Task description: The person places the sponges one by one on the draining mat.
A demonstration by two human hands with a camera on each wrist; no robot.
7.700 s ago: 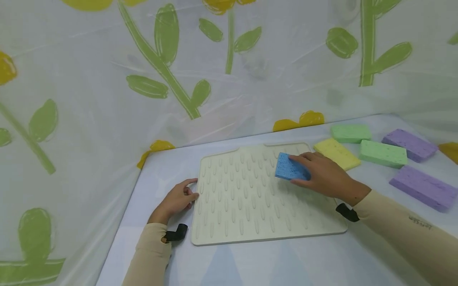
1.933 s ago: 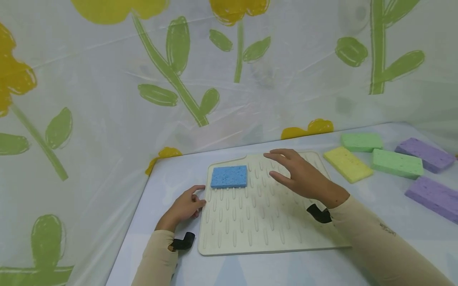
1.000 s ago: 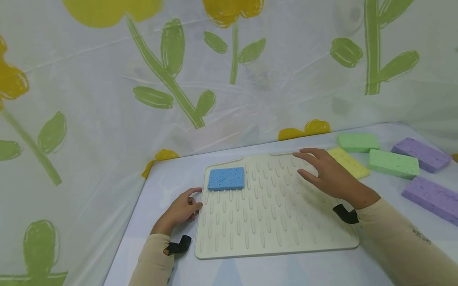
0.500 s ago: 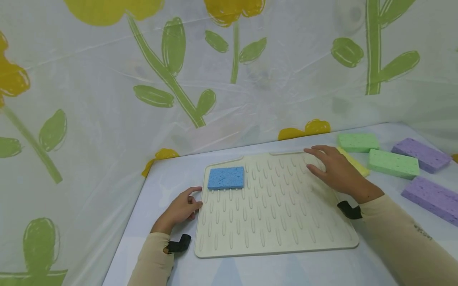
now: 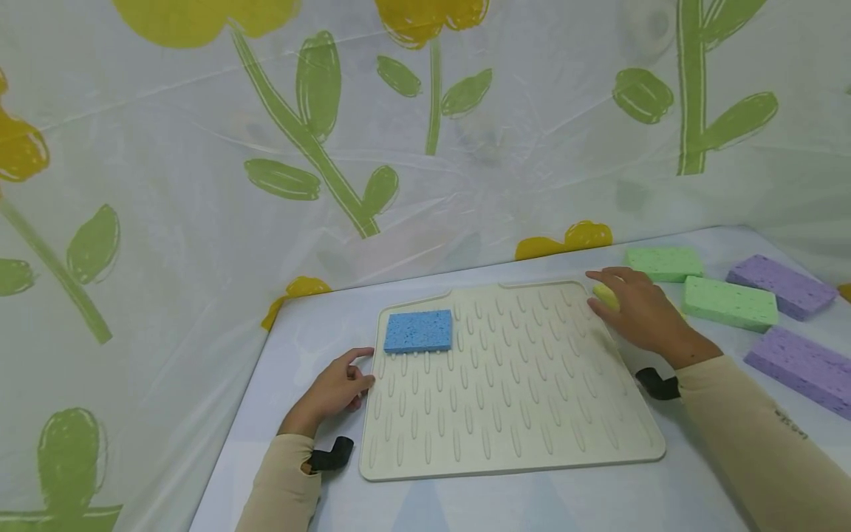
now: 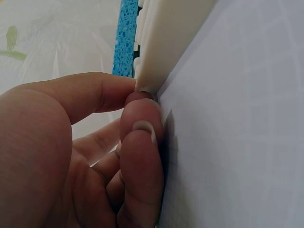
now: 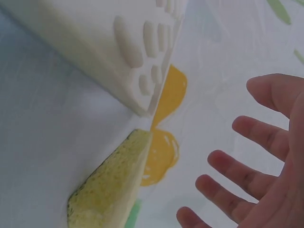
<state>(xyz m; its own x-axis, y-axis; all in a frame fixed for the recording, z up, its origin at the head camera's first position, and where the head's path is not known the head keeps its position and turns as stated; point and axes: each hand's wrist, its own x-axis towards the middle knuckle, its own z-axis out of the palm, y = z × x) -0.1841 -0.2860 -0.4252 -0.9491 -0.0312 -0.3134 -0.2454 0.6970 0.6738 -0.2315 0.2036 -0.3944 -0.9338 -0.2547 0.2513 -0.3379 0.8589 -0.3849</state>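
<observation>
A blue sponge point(image 5: 418, 331) lies flat on the upper left of a cream ridged drying mat point(image 5: 518, 391). My left hand point(image 5: 335, 386) holds the mat's left edge between thumb and finger, its other fingers curled; the left wrist view shows the fingertips point(image 6: 140, 114) against the mat's rim. Past the mat's far right corner, my right hand point(image 5: 634, 310) hovers over a yellow sponge point(image 5: 606, 297), mostly hidden beneath it in the head view. The right wrist view shows the fingers spread and apart from the yellow sponge point(image 7: 111, 183).
To the right lie two green sponges, the farther one point(image 5: 665, 264) and the nearer one point(image 5: 730, 303). Beyond them are two purple sponges, one behind point(image 5: 781, 287) and one in front point(image 5: 804, 369). A flower-print sheet point(image 5: 425, 185) hangs behind the white-covered table point(image 5: 319, 318).
Earlier my right hand held the blue sponge above the mat; now that sponge rests at the mat's upper left. The right hand has since moved rightward, over the yellow sponge. The left hand stayed.
</observation>
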